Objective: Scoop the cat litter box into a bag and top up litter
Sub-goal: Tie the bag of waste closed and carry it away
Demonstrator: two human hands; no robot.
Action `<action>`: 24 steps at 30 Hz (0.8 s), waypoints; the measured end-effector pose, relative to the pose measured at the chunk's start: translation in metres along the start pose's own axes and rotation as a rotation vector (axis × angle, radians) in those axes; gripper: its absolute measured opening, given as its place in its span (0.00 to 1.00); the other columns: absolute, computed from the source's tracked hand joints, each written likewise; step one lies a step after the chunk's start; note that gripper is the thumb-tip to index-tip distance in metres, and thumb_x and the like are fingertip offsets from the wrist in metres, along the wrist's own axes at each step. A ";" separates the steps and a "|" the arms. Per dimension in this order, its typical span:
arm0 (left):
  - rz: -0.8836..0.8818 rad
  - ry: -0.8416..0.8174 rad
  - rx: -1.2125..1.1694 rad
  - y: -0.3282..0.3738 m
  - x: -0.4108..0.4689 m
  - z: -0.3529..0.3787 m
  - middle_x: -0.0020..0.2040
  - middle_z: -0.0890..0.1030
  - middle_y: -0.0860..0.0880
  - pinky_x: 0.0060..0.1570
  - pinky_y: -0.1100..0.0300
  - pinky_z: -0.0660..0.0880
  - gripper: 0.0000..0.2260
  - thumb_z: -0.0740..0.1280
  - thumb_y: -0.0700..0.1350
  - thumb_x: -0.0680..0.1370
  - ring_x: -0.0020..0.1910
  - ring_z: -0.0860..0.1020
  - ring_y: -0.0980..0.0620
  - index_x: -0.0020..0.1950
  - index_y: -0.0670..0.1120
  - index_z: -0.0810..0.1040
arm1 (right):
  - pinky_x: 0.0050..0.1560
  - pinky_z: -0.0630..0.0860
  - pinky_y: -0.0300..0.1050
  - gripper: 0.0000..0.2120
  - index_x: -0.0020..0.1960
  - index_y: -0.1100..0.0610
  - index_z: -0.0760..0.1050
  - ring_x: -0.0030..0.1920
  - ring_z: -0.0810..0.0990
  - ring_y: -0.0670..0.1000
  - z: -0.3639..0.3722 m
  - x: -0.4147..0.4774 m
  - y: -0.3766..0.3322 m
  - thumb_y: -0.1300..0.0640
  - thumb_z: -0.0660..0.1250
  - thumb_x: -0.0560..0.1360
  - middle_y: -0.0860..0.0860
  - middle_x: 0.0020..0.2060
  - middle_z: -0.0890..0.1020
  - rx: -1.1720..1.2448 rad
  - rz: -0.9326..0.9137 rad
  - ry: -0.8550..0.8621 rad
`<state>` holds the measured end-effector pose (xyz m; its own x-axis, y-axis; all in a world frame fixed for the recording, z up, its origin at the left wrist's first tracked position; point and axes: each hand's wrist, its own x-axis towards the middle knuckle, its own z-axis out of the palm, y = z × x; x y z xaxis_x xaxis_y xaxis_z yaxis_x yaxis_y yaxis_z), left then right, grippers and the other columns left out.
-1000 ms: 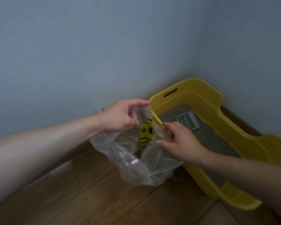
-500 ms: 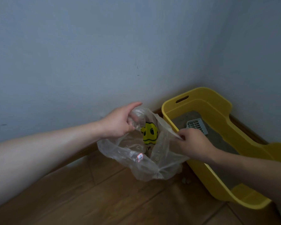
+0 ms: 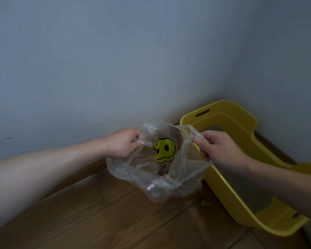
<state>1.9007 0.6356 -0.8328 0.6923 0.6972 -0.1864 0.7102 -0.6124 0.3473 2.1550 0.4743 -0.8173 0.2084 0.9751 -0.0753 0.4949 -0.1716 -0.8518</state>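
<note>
Head view: the left hand point(image 3: 122, 143) and right hand point(image 3: 217, 150) each pinch an opposite edge of the clear bag point(image 3: 142, 177), fingers curled round the film and holding its mouth spread open. The bag hangs just left of the yellow litter box point(image 3: 241, 123), close against its outer wall. The right hand sits over the box's left rim, nearer the grey litter point(image 3: 241, 186), so it is likely the one to reach in; no scoop shows.
</note>
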 end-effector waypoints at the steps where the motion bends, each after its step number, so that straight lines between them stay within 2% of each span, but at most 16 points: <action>1: 0.010 0.012 -0.017 0.001 0.000 -0.001 0.37 0.77 0.49 0.37 0.55 0.69 0.10 0.64 0.50 0.80 0.38 0.75 0.47 0.42 0.48 0.71 | 0.33 0.75 0.42 0.11 0.43 0.56 0.79 0.30 0.76 0.47 -0.001 0.000 -0.002 0.53 0.64 0.81 0.51 0.30 0.78 0.031 -0.014 -0.004; 8: -0.039 -0.030 -0.172 0.022 -0.001 -0.018 0.29 0.69 0.56 0.25 0.63 0.61 0.12 0.64 0.55 0.81 0.25 0.67 0.59 0.48 0.46 0.73 | 0.33 0.74 0.39 0.08 0.57 0.51 0.79 0.30 0.75 0.46 -0.001 0.002 -0.014 0.56 0.64 0.81 0.49 0.29 0.77 0.149 -0.046 -0.055; 11: -0.104 -0.131 -0.194 0.032 -0.002 -0.033 0.28 0.73 0.55 0.25 0.63 0.64 0.17 0.63 0.59 0.79 0.21 0.68 0.60 0.49 0.45 0.75 | 0.35 0.75 0.40 0.11 0.61 0.52 0.77 0.32 0.76 0.47 0.001 0.003 -0.019 0.58 0.65 0.80 0.48 0.31 0.79 0.188 -0.039 -0.068; 13: -0.128 -0.226 -0.230 0.037 -0.002 -0.043 0.28 0.76 0.53 0.24 0.64 0.67 0.16 0.66 0.59 0.78 0.20 0.70 0.60 0.51 0.45 0.75 | 0.36 0.76 0.41 0.14 0.65 0.53 0.75 0.35 0.79 0.48 0.001 0.003 -0.023 0.58 0.66 0.79 0.50 0.36 0.82 0.222 -0.040 -0.070; 16: -0.126 -0.354 -0.397 0.039 -0.003 -0.053 0.32 0.75 0.49 0.26 0.61 0.70 0.15 0.74 0.46 0.75 0.25 0.73 0.53 0.58 0.46 0.73 | 0.35 0.75 0.36 0.20 0.67 0.49 0.71 0.35 0.79 0.45 0.000 0.005 -0.033 0.59 0.68 0.78 0.48 0.38 0.80 0.223 -0.045 -0.027; 19: -0.106 -0.476 -0.627 0.040 -0.005 -0.062 0.41 0.78 0.43 0.36 0.52 0.75 0.26 0.72 0.29 0.71 0.38 0.76 0.44 0.64 0.48 0.69 | 0.35 0.75 0.36 0.17 0.62 0.49 0.75 0.35 0.79 0.45 0.001 0.006 -0.043 0.61 0.70 0.76 0.49 0.40 0.80 0.243 -0.090 -0.026; 21: -0.076 -0.535 -0.730 0.042 -0.006 -0.069 0.45 0.79 0.42 0.45 0.47 0.75 0.33 0.70 0.25 0.69 0.43 0.77 0.43 0.68 0.49 0.67 | 0.36 0.76 0.38 0.12 0.57 0.50 0.78 0.35 0.80 0.46 0.002 0.007 -0.048 0.61 0.71 0.76 0.48 0.40 0.81 0.234 -0.121 -0.034; 24: -0.023 -0.578 -0.855 0.045 -0.005 -0.076 0.49 0.80 0.42 0.49 0.47 0.75 0.38 0.71 0.26 0.64 0.42 0.79 0.47 0.70 0.51 0.67 | 0.35 0.76 0.38 0.08 0.50 0.49 0.81 0.36 0.81 0.47 0.003 0.007 -0.054 0.60 0.73 0.74 0.47 0.39 0.82 0.218 -0.140 -0.032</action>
<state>1.9191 0.6330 -0.7468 0.7958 0.2815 -0.5362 0.5523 0.0259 0.8333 2.1274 0.4912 -0.7729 0.1218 0.9918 0.0381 0.3226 -0.0033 -0.9465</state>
